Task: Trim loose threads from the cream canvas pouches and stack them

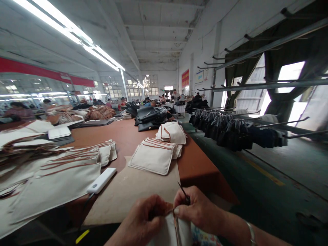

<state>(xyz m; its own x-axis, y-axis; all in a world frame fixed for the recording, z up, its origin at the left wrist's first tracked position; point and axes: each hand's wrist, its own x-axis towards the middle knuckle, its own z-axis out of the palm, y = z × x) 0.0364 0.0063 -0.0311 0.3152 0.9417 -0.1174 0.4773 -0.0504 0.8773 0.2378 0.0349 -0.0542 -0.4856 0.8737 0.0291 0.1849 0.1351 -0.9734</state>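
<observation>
At the bottom middle is a cream fabric pouch with brown edging, low in front of the table edge. My left hand is closed on its top edge from the left. My right hand pinches the brown-trimmed edge between thumb and fingers. It also keeps a thin dark pointed tool tucked in the fingers, tip pointing up and left; its full shape is hidden. Just beyond my hands, a stack of similar cream pouches with brown trim lies on a beige sheet.
Another row of cream pieces covers the table's left side, beside a white power bank with a cable. Black bags sit farther back. Along the right, a metal rack holds hanging dark bags. Several people work in the background.
</observation>
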